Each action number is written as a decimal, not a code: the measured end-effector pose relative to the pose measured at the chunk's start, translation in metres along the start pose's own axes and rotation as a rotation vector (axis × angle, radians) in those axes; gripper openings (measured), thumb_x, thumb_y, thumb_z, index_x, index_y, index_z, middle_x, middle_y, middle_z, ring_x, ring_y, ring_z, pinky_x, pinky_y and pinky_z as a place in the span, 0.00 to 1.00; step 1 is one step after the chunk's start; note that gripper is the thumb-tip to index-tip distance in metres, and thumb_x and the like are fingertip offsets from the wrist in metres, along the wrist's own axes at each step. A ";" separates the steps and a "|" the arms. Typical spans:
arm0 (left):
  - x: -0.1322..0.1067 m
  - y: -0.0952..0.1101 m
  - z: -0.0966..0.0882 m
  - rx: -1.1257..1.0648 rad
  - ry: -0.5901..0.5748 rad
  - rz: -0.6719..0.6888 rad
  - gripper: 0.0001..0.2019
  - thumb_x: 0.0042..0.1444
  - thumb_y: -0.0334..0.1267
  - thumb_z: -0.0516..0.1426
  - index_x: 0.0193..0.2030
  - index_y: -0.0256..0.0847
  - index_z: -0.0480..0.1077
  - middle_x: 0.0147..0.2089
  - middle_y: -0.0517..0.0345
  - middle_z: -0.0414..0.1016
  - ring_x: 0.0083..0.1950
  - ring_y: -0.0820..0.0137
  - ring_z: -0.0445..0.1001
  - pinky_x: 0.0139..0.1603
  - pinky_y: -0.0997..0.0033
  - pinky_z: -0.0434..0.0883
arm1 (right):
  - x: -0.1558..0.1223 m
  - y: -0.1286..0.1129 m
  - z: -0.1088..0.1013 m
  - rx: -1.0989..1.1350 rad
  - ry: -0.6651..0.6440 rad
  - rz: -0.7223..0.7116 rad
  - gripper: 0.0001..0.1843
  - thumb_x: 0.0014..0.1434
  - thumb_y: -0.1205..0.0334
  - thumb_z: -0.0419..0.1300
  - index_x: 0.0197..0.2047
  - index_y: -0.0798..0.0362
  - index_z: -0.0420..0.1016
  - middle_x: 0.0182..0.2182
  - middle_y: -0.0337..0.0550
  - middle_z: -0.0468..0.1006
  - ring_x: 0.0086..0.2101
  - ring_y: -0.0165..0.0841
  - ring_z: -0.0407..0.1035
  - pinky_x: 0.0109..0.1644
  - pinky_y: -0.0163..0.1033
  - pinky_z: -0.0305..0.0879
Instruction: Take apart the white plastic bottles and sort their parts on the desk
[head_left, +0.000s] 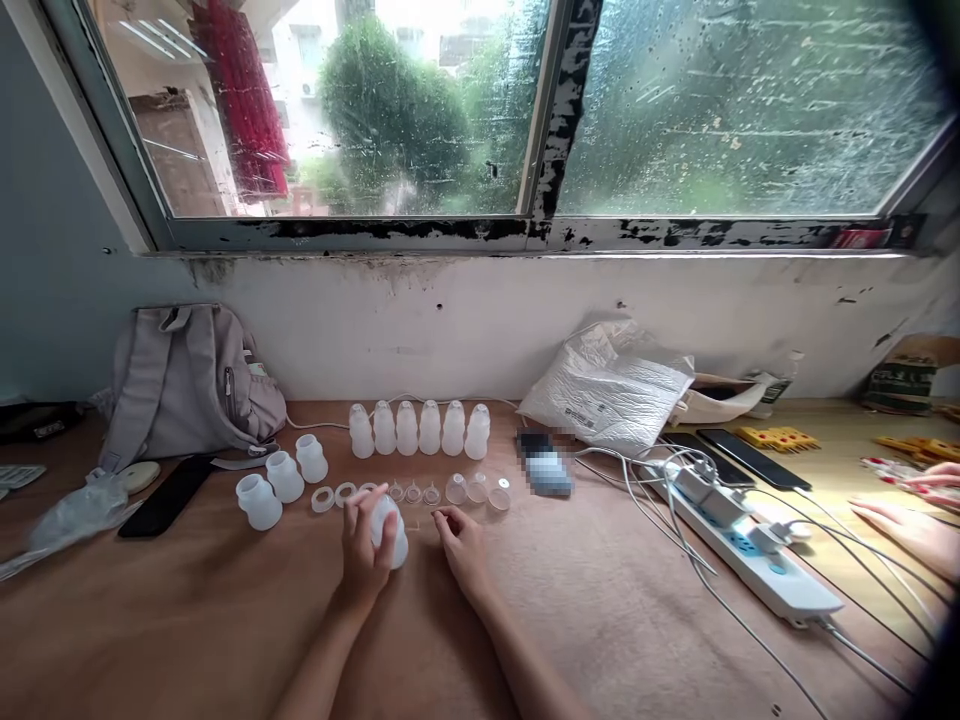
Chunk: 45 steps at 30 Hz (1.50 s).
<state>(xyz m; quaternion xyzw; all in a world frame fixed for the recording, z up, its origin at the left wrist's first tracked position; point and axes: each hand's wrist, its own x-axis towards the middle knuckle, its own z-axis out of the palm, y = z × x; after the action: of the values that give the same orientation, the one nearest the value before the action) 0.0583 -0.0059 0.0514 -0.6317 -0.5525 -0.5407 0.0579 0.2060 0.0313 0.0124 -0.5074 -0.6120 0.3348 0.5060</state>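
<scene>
My left hand (361,550) is closed around a small frosted white baby bottle (396,542), held tilted just over the table. To its right, my right hand (463,550) has its fingertips pinched together near the tabletop; whatever they hold, if anything, is too small to make out. Beyond both hands lies a row of small parts: white collar rings (322,499), clear teats (412,493) and clear caps (477,488). Several open bottle bodies (285,477) stand at the left. Farther back, several capped bottles (406,430) form a line.
At the left are a grey backpack (195,380), a black phone (166,497) and a plastic bag (79,510). A silver pouch (611,385), loose cables and a white power strip (750,545) occupy the right. Another person's hand (904,525) shows at the far right.
</scene>
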 end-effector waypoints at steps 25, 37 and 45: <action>-0.033 0.019 0.024 -1.291 -1.056 -0.940 0.17 0.46 0.40 0.53 0.42 0.36 0.57 0.29 0.57 0.67 0.22 0.73 0.68 0.22 0.74 0.62 | 0.006 -0.028 -0.019 0.827 -0.130 0.345 0.16 0.47 0.49 0.58 0.27 0.55 0.65 0.21 0.41 0.72 0.24 0.32 0.68 0.26 0.33 0.61; -0.033 0.017 0.031 -1.625 -1.113 -1.094 0.18 0.45 0.41 0.49 0.42 0.31 0.62 0.27 0.56 0.65 0.20 0.74 0.66 0.21 0.74 0.59 | 0.004 -0.026 -0.011 0.933 0.065 0.361 0.14 0.50 0.49 0.55 0.29 0.52 0.62 0.21 0.36 0.72 0.21 0.30 0.66 0.24 0.34 0.61; -0.030 0.020 0.022 -1.360 -1.224 -0.973 0.22 0.44 0.37 0.54 0.48 0.37 0.56 0.27 0.58 0.67 0.20 0.74 0.68 0.20 0.76 0.61 | 0.014 -0.014 -0.022 0.672 0.299 0.378 0.15 0.51 0.47 0.53 0.30 0.52 0.62 0.22 0.38 0.72 0.21 0.30 0.65 0.25 0.35 0.61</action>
<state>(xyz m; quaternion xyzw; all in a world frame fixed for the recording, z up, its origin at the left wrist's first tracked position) 0.0932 -0.0175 0.0305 -0.4060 -0.2608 -0.2896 -0.8266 0.2235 0.0387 0.0353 -0.4605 -0.2843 0.5257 0.6562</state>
